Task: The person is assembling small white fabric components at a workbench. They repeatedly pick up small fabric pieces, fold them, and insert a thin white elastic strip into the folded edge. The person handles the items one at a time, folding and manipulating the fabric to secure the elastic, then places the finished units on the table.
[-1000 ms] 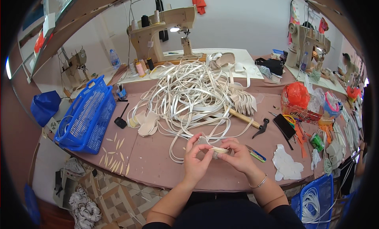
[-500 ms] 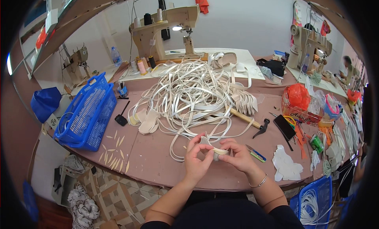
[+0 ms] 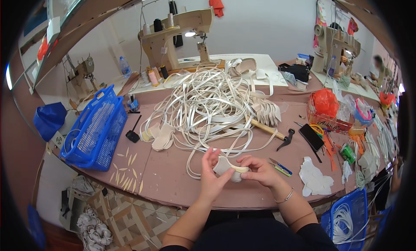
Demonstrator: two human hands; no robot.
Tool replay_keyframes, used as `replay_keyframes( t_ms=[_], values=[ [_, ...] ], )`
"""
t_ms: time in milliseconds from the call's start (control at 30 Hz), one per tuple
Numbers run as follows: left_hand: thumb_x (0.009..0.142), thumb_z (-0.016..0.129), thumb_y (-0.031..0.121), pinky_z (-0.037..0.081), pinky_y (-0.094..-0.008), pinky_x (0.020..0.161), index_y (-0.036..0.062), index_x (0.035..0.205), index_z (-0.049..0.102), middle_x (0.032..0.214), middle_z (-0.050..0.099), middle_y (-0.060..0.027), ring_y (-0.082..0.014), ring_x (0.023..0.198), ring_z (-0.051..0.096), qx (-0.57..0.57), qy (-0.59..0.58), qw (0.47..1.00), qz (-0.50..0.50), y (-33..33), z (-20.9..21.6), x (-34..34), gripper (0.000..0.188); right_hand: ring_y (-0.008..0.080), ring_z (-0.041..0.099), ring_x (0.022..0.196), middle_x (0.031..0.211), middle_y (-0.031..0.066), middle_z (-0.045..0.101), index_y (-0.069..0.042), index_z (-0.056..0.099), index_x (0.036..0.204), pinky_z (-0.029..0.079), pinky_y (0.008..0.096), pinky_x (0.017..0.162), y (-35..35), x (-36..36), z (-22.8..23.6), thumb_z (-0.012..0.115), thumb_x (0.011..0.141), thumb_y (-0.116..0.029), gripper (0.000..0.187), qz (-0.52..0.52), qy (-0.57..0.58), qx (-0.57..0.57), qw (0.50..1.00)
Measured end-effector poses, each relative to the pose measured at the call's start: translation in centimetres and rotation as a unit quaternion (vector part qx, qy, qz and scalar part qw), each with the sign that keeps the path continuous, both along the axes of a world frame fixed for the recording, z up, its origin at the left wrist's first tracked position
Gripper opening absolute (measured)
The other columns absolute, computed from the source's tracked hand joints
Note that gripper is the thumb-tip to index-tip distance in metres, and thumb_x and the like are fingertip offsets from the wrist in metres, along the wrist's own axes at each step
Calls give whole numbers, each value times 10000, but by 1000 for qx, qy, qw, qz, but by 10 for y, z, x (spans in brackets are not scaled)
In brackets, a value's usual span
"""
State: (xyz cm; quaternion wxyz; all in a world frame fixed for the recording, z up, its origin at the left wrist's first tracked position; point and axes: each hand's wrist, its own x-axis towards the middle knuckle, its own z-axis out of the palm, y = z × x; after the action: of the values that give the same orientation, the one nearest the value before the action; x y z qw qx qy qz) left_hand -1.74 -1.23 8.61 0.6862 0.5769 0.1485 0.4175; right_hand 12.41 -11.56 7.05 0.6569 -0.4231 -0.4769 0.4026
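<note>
Close to the table's front edge, a pale grey-beige curved shoe piece point(image 3: 222, 165) with a cream edge is held between my two hands. My left hand point(image 3: 209, 175) grips its left end, thumb pressed on the near side and fingers raised behind. The right end is pinched between the thumb and fingers of my right hand point(image 3: 263, 172), which has a bracelet at the wrist. Just beyond them lies a big tangled heap of white and beige straps point(image 3: 212, 99). Small snips point(image 3: 281, 167) rest right of my right hand.
A wooden-handled hammer point(image 3: 271, 130), a black phone point(image 3: 311, 137) and white scraps point(image 3: 315, 177) lie to the right. Pale shoe-shaped pieces point(image 3: 164, 137) sit left of the heap. Blue baskets point(image 3: 97, 129) stand far left; a sewing machine point(image 3: 162, 45) stands behind.
My left hand has opened out somewhat and its fingers have lifted, so more of the piece's flat face shows. My right hand keeps its pinch at nearly the same place.
</note>
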Motion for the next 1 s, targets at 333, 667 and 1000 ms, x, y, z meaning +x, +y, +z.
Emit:
replay_keyframes(
  t_ms=[333, 667, 1000],
  values=[
    [786, 584, 78, 349, -379, 970, 28, 1278, 349, 1108, 535, -107, -241, 1058, 510, -248, -86, 945, -194, 32, -35, 2, 547, 103, 568, 810, 909, 49, 634, -28, 616, 1002, 461, 250, 725, -2, 19, 22, 638, 805, -191, 256, 12, -92, -142, 986],
    [621, 776, 236, 293, -382, 989, 32, 1123, 550, 961, 619, -117, -231, 1032, 529, 180, 320, 918, -150, 19, -63, 1, 587, 180, 594, 837, 878, 96, 639, -41, 629, 954, 457, 292, 763, -42, 28, -38, 656, 770, -236, 269, -264, -310, -59, 911],
    [637, 728, 116, 379, -364, 919, 23, 1107, 529, 1181, 460, -145, -292, 1095, 464, 434, 207, 877, -22, -3, -40, 35, 518, 318, 579, 886, 926, 163, 621, -23, 623, 926, 455, 356, 801, -191, 132, -74, 651, 685, -120, 262, -497, -370, -352, 702]
  ],
)
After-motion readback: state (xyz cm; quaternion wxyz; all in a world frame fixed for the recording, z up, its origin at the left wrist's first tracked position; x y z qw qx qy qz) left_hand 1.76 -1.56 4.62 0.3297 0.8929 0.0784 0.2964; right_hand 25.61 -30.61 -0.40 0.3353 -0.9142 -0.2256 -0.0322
